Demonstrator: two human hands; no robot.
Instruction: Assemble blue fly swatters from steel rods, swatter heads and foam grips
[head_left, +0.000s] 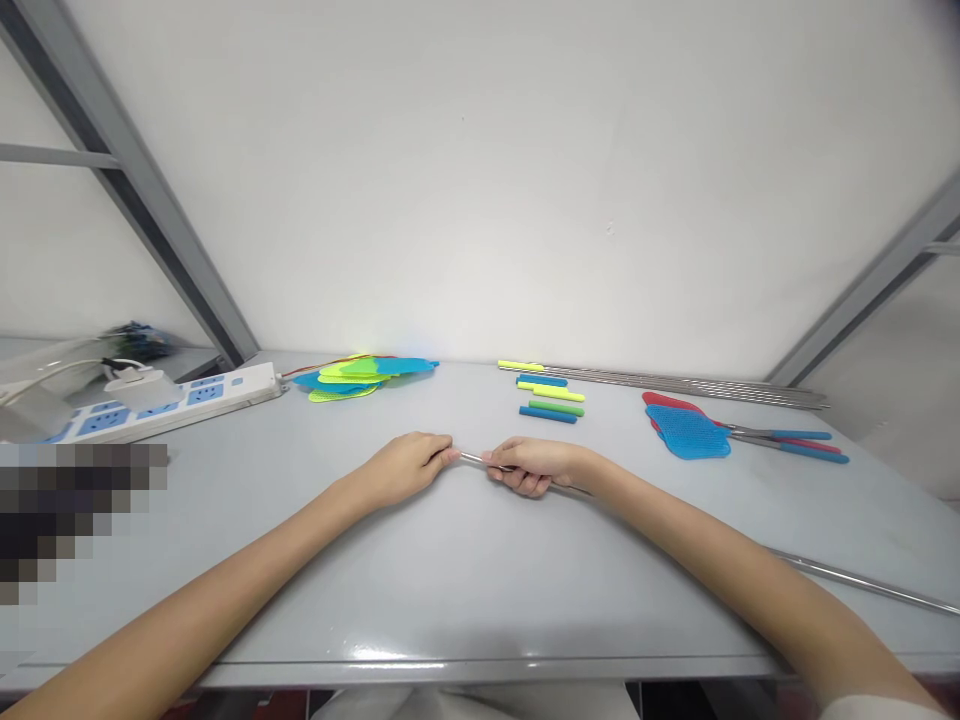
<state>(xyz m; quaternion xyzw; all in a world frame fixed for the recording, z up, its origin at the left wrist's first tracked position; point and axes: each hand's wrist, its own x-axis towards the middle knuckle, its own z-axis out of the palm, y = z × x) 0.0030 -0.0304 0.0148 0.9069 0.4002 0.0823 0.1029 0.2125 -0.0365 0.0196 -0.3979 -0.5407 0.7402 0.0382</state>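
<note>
Both hands meet over the middle of the grey table, gripping a thin metal rod. My left hand is closed round the rod's left end, which its fingers hide. Just to the right, my right hand pinches the same rod, fingers curled under it. From there the rod slants down to the right, under my right forearm. Past that forearm a shiny metal length shows in line with it; whether it is the same piece I cannot tell. Behind my right hand lie several coloured handle sleeves, blue, green and yellow.
Loose blue and yellow-green swatter heads are piled at the back left, beside a white power strip. A bundle of metal rods lies along the wall. Fly swatters with blue and red heads rest at the right.
</note>
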